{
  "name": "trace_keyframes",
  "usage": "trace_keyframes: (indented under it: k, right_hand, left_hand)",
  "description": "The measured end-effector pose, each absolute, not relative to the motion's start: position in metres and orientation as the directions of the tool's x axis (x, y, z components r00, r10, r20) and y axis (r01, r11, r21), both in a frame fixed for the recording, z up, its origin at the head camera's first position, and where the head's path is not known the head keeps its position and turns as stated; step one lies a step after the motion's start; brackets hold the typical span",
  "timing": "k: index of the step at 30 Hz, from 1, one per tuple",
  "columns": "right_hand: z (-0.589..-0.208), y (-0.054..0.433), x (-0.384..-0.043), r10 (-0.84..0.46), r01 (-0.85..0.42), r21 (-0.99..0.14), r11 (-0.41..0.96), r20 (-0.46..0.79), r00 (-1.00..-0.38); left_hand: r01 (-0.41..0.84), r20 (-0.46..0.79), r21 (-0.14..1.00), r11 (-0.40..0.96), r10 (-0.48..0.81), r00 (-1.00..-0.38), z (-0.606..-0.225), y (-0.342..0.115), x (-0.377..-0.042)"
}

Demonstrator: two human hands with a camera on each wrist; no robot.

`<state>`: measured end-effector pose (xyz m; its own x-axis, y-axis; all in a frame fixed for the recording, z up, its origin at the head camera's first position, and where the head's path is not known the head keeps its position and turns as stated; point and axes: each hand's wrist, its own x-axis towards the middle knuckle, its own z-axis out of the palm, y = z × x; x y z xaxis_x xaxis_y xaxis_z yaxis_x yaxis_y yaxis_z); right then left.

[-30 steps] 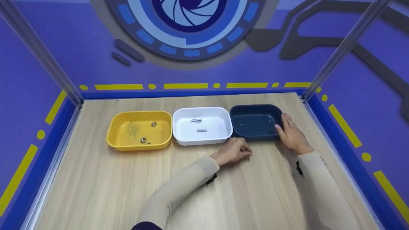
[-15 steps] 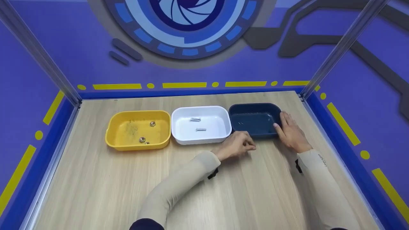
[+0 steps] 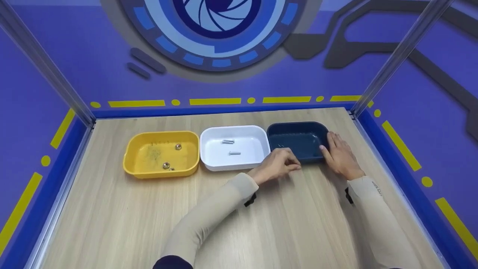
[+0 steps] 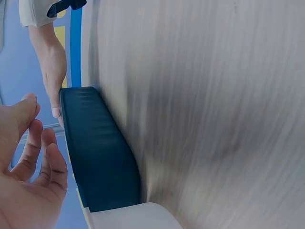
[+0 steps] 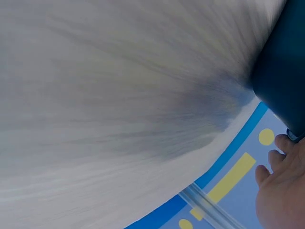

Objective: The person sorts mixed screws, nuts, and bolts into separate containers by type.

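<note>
My left hand (image 3: pixel 278 164) is over the front edge of the dark blue tray (image 3: pixel 298 129), thumb and index fingertips brought together. In the left wrist view, that hand (image 4: pixel 33 162) has its other fingers loosely bent; I cannot tell whether something small is between the tips. My right hand (image 3: pixel 341 157) rests against the tray's right end, fingers straight along the outside and thumb over the rim. Two tiny marks show on the tray's floor. Beside it stands a white tray (image 3: pixel 209 158) with several bolts (image 3: pixel 234 153) in it.
A yellow tray (image 3: pixel 130 160) at the left holds several nuts (image 3: pixel 166 164) and some dark specks. All three trays stand in a row on a wooden table (image 3: pixel 149 216). Purple panels (image 3: pixel 261 82) rise at the back and both sides.
My left hand has moved slightly up and right, from in front of the dark blue tray to over its front edge. The right hand stays at the tray's end.
</note>
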<state>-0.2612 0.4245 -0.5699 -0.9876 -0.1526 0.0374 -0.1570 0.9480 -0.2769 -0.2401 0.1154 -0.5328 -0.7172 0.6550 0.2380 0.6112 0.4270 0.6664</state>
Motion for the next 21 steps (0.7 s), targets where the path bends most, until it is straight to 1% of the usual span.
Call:
trace_keyframes:
  k: [3,9,21]
  right_hand:
    - [-0.568,0.425,-0.261,-0.148,-0.152,-0.278,0.948,0.037,-0.988]
    - [-0.570,0.426,-0.261,-0.156,-0.167,-0.285,0.944,0.061,-0.986]
    - [-0.572,0.426,-0.262,-0.168,-0.185,-0.273,0.944,0.083,-0.982]
  left_hand:
    - [0.612,0.243,0.661,0.435,0.647,-0.722,-0.530,0.116,-0.244]
    - [0.574,0.232,0.696,0.431,0.622,-0.748,-0.522,0.115,-0.249]
    - [0.590,0.266,0.684,0.430,0.606,-0.750,-0.505,0.124,-0.260]
